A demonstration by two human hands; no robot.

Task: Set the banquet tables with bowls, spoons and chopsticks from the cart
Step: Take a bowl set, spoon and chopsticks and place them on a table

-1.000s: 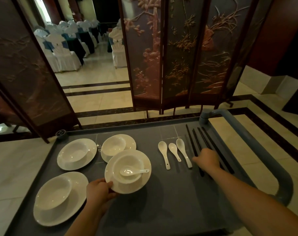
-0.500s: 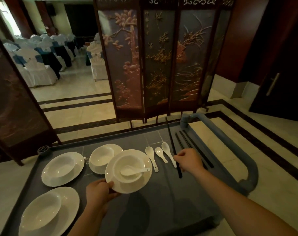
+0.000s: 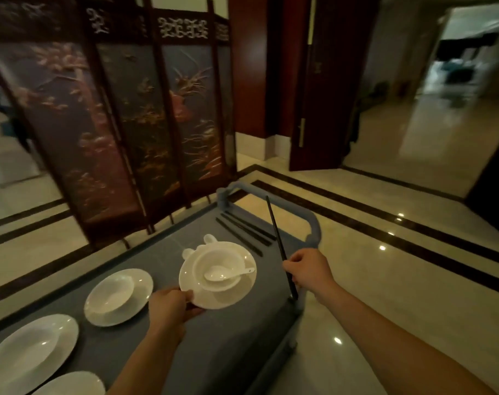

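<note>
Bowls on plates wait at the cart's left. The left hand grips the rim of one plate, thumb on top and fingers curled beneath. It holds the plate level, probably so the bowl and spoon riding on it stay put. Spare chopsticks lie on the cart beyond. The right hand pinches chopsticks low on the shaft, tips raised clear of the handle, ready to carry. No brand or writing is readable.

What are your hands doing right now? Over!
Left hand grips plate carrying bowl and spoon. Right hand holds black chopsticks. Cart handle close beside them.
</note>
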